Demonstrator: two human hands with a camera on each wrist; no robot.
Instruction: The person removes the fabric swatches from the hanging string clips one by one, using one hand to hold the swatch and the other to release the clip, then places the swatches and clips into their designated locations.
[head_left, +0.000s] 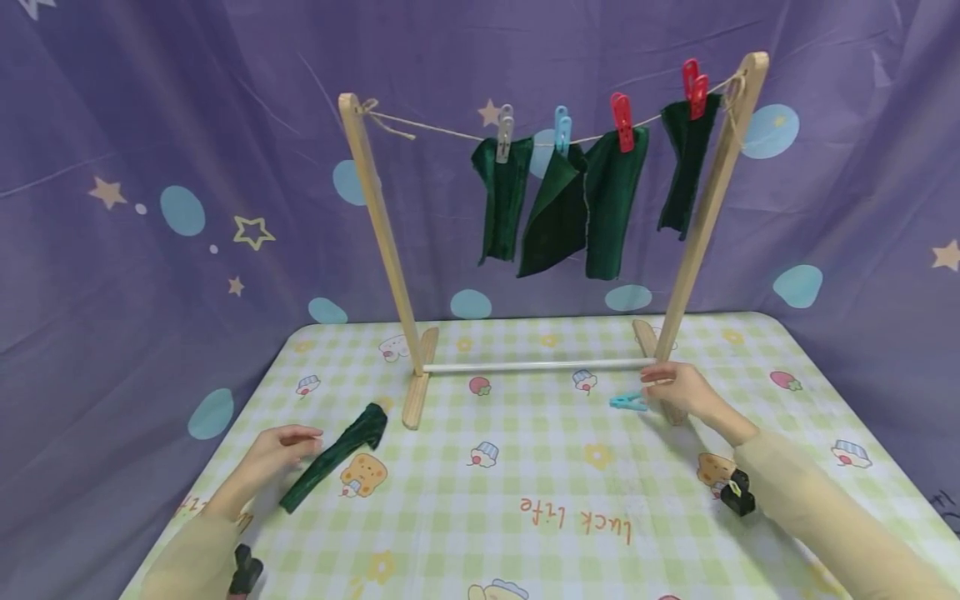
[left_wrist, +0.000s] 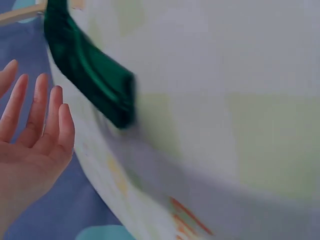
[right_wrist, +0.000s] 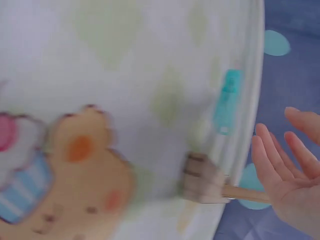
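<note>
A dark green cloth (head_left: 333, 458) lies slantwise on the checked table (head_left: 540, 425), toward its left side, its far end bent over. Just beside it, the left hand (head_left: 273, 457) is relaxed and holds nothing; the left wrist view shows its fingers spread and apart from the cloth. A turquoise peg (head_left: 628, 403) lies flat near the other side, just beside the right hand (head_left: 681, 388). That hand is loose and free too — thumb well away from the fingers, the peg outside its grasp.

The right hand has tight surroundings: the stand's right foot (head_left: 645, 338) runs by it and the right post (head_left: 705, 225) rises behind. Between the hands there is a wide open stretch, bounded at the back by a white bar (head_left: 536, 366). The table's far edge runs behind the stand — overhead, pegged green pieces (head_left: 506, 204) hang from a string (head_left: 442, 130).
</note>
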